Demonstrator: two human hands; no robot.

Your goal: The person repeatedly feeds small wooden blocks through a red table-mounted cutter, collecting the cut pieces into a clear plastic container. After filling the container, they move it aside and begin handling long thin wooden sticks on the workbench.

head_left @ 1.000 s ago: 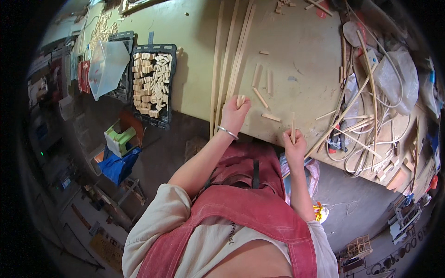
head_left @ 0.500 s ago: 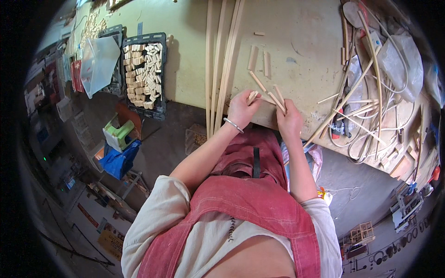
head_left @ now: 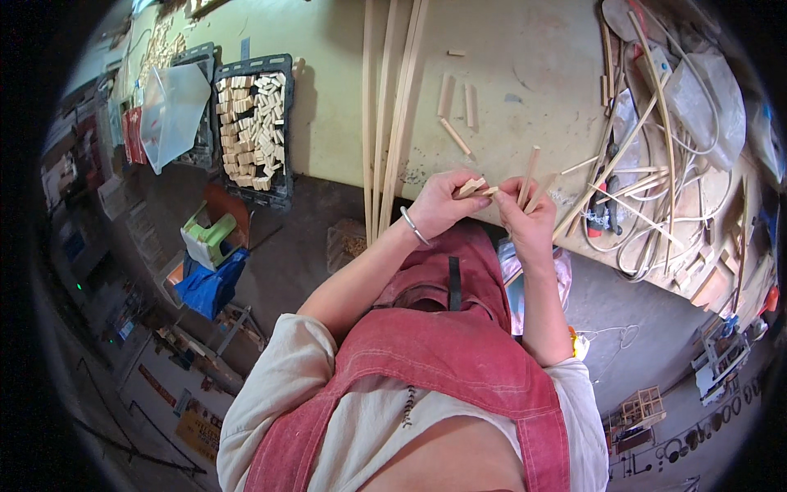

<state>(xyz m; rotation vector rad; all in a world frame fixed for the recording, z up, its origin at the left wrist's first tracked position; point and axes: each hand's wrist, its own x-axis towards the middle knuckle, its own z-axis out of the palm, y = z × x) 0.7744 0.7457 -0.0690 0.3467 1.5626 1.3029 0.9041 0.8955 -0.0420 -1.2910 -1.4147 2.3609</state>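
Note:
My left hand [head_left: 443,201] is closed on small wood pieces [head_left: 471,189] whose pale ends stick out past the fingertips. Close beside it, my right hand [head_left: 527,217] grips thin wooden sticks [head_left: 529,174], which point up and away from me. The fingertips of both hands nearly meet at a short piece between them; which hand bears it I cannot tell. Just beyond the hands, on the table, lie a short stick [head_left: 456,137] set at a slant and two more short sticks [head_left: 470,106] side by side. A small offcut [head_left: 456,53] rests farther back.
Long wooden strips [head_left: 398,115] run across the table [head_left: 328,98] and over its near edge. At left a black tray [head_left: 288,131] holds many small blocks. Sticks, a looped cable [head_left: 631,275], red-handled pliers [head_left: 597,221] and a plastic bag [head_left: 709,107] crowd the right. A green stool [head_left: 209,234] stands below.
My hands have come together and slightly nearer to me. The sticks in my right hand now point more upright and to the right. The slanted stick on the table stays put.

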